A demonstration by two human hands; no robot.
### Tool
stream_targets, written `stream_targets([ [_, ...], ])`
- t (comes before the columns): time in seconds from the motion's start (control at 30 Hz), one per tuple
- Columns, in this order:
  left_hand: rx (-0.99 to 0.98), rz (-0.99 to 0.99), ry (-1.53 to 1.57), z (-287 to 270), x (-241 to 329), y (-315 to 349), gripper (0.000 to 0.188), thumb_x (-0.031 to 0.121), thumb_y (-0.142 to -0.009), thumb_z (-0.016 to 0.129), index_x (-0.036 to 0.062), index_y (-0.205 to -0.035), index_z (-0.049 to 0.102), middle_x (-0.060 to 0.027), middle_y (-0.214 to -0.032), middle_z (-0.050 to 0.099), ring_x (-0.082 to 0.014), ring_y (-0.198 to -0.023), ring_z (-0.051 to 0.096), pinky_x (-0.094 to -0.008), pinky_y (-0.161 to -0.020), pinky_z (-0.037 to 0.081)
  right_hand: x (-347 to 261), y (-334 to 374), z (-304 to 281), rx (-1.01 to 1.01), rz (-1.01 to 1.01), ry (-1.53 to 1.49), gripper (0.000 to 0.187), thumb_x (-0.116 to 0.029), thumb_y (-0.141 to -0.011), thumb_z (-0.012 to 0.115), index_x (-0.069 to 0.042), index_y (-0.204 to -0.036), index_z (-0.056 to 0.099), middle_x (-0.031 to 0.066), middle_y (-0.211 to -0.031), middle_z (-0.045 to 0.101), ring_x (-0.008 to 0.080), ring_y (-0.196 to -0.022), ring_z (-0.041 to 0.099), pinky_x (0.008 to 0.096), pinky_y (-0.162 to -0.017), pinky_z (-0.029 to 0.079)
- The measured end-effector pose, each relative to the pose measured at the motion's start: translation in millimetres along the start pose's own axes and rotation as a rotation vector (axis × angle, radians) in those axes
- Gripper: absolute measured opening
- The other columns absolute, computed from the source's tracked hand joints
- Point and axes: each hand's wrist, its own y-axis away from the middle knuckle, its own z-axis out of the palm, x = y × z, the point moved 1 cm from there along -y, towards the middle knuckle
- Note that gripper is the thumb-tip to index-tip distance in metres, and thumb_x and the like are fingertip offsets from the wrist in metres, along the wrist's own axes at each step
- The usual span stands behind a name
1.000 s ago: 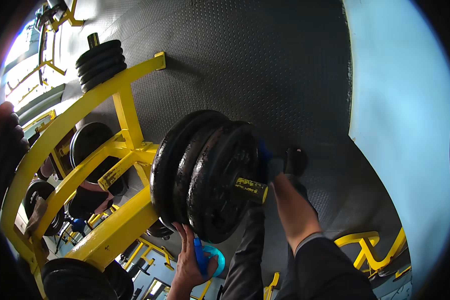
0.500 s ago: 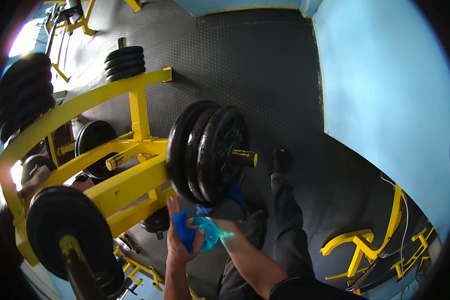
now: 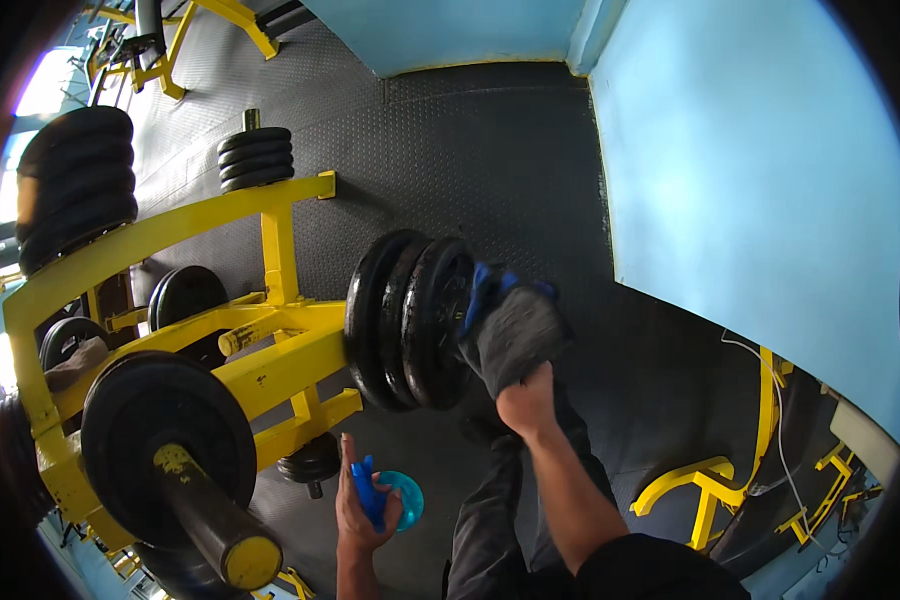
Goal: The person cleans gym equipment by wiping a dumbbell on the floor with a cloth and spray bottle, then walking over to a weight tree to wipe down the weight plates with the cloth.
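Observation:
My left hand point(image 3: 355, 510) is wrapped round a spray bottle with a blue trigger head point(image 3: 370, 490) and a see-through teal body point(image 3: 403, 502). It is below the yellow rack's arm, apart from the plates. My right hand point(image 3: 526, 398) holds a grey and blue cloth point(image 3: 513, 335), which covers its fingers. The cloth is at the outer face of several black weight plates point(image 3: 438, 320), stacked on a peg at the end of the rack's arm. The peg's tip is hidden behind the cloth.
The yellow rack point(image 3: 270, 375) carries more plates, including a large black plate point(image 3: 160, 440) on a thick peg point(image 3: 215, 515) jutting toward me. A light-blue wall point(image 3: 740, 180) stands on the right. Yellow gym equipment point(image 3: 705, 490) and a white cable point(image 3: 782, 450) are at the lower right.
My right hand has moved up and right from beside the spray bottle, bringing the cloth to the outer plate's face. The left hand keeps the bottle, slightly lower. The view has shifted a little.

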Motion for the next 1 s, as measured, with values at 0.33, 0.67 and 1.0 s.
stream_targets([
  [0.33, -0.243, 0.057, -0.03, 48, 8, -80, 0.062, 0.008, -0.074, 0.066, -0.0014, -0.131, 0.043, -0.0359, -0.149, 0.021, -0.0459, -0.129, 0.043, -0.0417, -0.091, 0.05, 101, -39, 68, -0.207, -0.313, 0.302, 0.054, -0.016, -0.098, 0.046, 0.002, -0.146, 0.031, 0.0245, -0.151, 0.029, 0.0361, -0.142, 0.025, 0.0419, -0.116, 0.019],
  [0.67, -0.423, 0.094, -0.096, 51, -10, -109, 0.06, 0.013, -0.069, 0.067, 0.0002, -0.125, 0.049, -0.041, -0.149, 0.014, -0.0514, -0.138, 0.024, -0.0467, -0.107, 0.036, 86, -14, 71, -0.29, -0.129, 0.204, 0.058, -0.024, -0.102, 0.035, 0.002, -0.15, 0.018, 0.0201, -0.157, 0.02, 0.0327, -0.146, 0.017, 0.0436, -0.118, 0.007],
  [1.0, -0.587, -0.016, -0.004, 53, -3, -124, 0.056, 0.023, -0.07, 0.067, -0.0019, -0.119, 0.057, -0.0345, -0.153, 0.01, -0.0444, -0.141, 0.023, -0.0436, -0.104, 0.039, 83, -225, 59, -0.134, -0.257, 0.477, 0.044, -0.021, -0.101, 0.035, 0.008, -0.134, 0.038, 0.0324, -0.14, 0.038, 0.0454, -0.129, 0.038, 0.047, -0.109, 0.029],
])
